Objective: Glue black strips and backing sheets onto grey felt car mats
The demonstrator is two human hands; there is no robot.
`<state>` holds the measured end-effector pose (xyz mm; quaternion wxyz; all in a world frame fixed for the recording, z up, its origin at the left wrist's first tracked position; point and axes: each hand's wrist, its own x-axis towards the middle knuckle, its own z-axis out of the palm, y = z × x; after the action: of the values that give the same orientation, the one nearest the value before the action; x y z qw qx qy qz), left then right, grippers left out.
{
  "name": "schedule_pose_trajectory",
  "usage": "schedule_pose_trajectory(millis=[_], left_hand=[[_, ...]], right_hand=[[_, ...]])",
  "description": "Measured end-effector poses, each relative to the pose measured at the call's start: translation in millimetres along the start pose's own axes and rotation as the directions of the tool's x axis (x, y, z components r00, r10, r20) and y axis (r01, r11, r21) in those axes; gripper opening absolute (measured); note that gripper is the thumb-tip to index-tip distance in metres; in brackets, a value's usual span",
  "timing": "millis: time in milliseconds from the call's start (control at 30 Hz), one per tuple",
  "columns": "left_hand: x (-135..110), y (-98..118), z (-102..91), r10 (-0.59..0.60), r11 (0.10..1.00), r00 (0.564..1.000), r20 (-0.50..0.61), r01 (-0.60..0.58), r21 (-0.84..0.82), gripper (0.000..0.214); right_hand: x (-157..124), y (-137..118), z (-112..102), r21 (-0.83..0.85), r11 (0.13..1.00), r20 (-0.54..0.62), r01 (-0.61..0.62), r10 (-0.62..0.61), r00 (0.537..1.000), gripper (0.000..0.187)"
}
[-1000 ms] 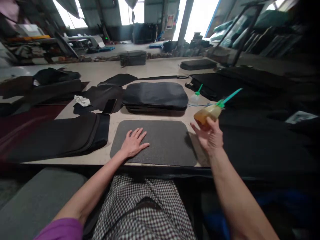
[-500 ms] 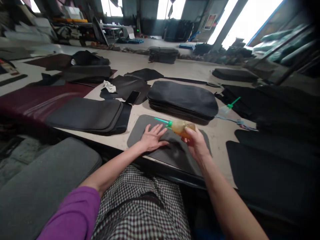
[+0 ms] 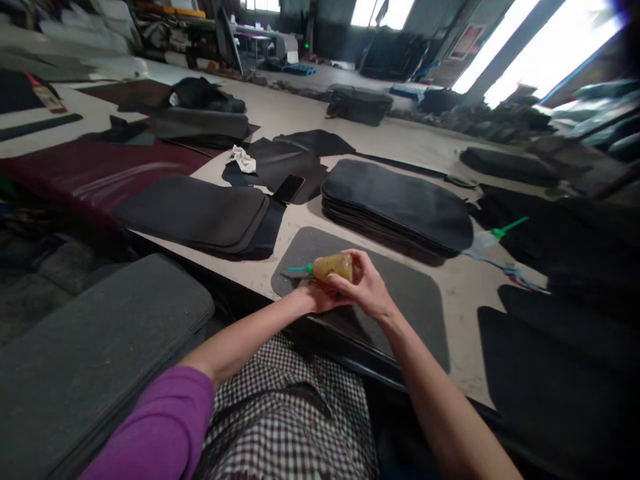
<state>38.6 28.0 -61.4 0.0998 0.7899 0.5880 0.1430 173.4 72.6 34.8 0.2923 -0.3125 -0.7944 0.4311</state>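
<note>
My right hand (image 3: 369,285) is closed around a squeeze bottle (image 3: 333,268) of yellowish liquid. The bottle lies nearly level, its thin green nozzle pointing left. Just under it is my left hand (image 3: 320,298), low over the near edge of a grey rounded sheet (image 3: 410,300). The bottle and right hand cover the left fingers, so their grip is hidden. Behind the grey sheet stands a stack of black rounded pieces (image 3: 395,203). A second bottle with a green nozzle (image 3: 500,233) lies right of that stack.
Dark rounded sheets (image 3: 193,210) are piled on the left, with a phone (image 3: 290,189) and a white crumpled cloth (image 3: 243,160) behind. More black sheets (image 3: 535,360) lie at right. A grey padded stack (image 3: 110,353) stands beside me, below the table's edge.
My right hand has brought the bottle left and down, over my left hand. The left hand, spread flat on the sheet before, has drawn back to its near edge. The view has turned left.
</note>
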Motion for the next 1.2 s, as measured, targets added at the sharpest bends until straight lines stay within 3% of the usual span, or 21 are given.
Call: schedule_pose_trajectory(millis=[200,367,500,600,767,1000,1200], left_hand=[[5,-3,1.1,0.051,0.999,0.999,-0.011,-0.051,-0.017,0.062],[4,2,-3.7,-0.018,1.0,1.0,-0.02,0.018,0.012,0.063],[-2,8,-15.3,-0.061,0.996,0.995,-0.08,0.066,0.053,0.072],[-7,10,-23.9,-0.013,0.993,0.99,-0.14,0.029,0.118,0.072],[-10,9,-27.3,0.012,0.985,0.985,-0.174,0.018,0.171,0.074],[-10,9,-29.6,0.019,0.986,0.984,-0.175,0.011,0.169,0.072],[-5,11,-28.8,-0.047,0.991,0.998,-0.051,0.053,0.123,0.07]], right_hand=[[1,-12,17,-0.034,0.995,0.042,0.092,-0.091,0.995,0.056],[4,-15,21,-0.099,0.986,0.033,0.136,-0.134,0.99,0.054],[25,-5,17,-0.143,0.989,-0.16,0.026,-0.049,0.986,0.059],[51,6,15,-0.175,0.978,-0.325,-0.115,0.052,0.944,0.064],[84,19,24,-0.223,0.947,-0.447,-0.231,0.111,0.888,0.069],[79,12,30,-0.288,0.924,-0.431,-0.252,0.11,0.896,0.07],[51,-7,29,-0.241,0.939,-0.346,-0.245,0.153,0.926,0.062]])
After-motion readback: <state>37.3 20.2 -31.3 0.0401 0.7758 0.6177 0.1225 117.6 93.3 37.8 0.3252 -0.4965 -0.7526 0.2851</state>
